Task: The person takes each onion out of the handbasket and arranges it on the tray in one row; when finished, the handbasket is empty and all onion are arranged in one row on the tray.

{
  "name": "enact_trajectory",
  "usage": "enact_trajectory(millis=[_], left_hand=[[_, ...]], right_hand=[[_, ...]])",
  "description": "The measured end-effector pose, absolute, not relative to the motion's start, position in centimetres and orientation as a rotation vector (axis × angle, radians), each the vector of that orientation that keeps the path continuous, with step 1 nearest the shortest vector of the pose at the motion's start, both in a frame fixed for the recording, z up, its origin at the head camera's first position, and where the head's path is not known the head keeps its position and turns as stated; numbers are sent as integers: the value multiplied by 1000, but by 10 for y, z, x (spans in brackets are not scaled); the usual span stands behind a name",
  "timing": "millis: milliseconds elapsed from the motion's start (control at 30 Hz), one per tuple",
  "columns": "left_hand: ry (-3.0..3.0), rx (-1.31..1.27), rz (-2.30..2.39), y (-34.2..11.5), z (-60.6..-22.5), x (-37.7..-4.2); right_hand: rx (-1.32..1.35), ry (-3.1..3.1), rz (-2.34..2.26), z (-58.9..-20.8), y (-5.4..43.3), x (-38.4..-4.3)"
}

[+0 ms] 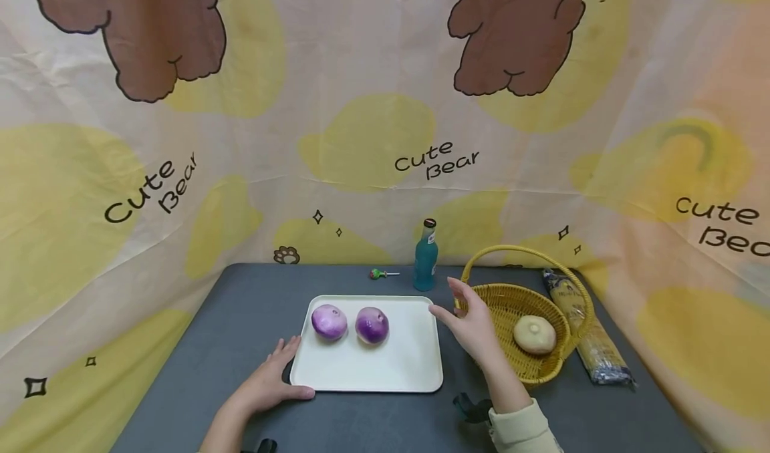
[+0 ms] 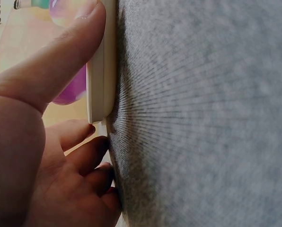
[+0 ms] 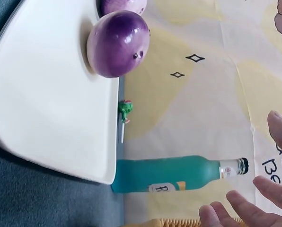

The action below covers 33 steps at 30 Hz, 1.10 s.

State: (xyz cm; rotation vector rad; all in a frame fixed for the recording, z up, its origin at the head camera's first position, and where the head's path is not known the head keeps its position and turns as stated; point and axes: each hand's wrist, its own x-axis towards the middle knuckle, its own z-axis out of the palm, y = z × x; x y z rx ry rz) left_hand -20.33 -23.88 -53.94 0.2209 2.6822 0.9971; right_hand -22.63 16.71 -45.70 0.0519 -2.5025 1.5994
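Note:
My left hand [image 1: 269,381] is at the near left corner of a white tray [image 1: 409,359]. Its thumb lies along the tray's front edge, and the fingers stretch beside the left edge. Two glossy purple-and-white onion-like vegetables, one on the left [image 1: 329,323] and one on the right [image 1: 372,326], rest in the tray. Over the gap between the tray and a yellow wicker basket [image 1: 556,369], my right hand [image 1: 475,326] is held with spread fingers and nothing in it. In the basket sits a pale, round, onion-like vegetable [image 1: 535,335].
Behind the tray a blue-green bottle [image 1: 425,262] stands upright, with a green-wrapped lollipop [image 1: 379,274] lying left of it. The basket's tall handle [image 1: 511,248] arches up. A long clear packet [image 1: 592,339] lies right of the basket. A printed cloth [image 1: 361,145] hangs behind the dark table [image 1: 373,426].

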Motion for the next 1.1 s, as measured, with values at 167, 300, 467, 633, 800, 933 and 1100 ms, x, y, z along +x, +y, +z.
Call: enact_trajectory(millis=[167, 300, 467, 633, 800, 933, 1100], left_hand=[[2696, 244, 1002, -239, -538, -204], [2704, 266, 1006, -239, -537, -204], [2705, 259, 997, -240, -538, -204], [2685, 227, 985, -240, -539, -204], [2684, 232, 990, -239, -540, -204], [2686, 250, 994, -239, -540, -203], [2687, 237, 1002, -239, -542, -204]], right_hand=[[54, -2488, 1607, -459, 177, -224], [35, -2492, 1593, -458, 185, -223], [10, -2499, 1576, -456, 195, -220], [-3, -2505, 1553, -457, 206, -216], [-8, -2502, 1530, -458, 217, -214], [-20, -2495, 1526, -457, 224, -211], [-50, -2485, 1518, -457, 232, -208]])
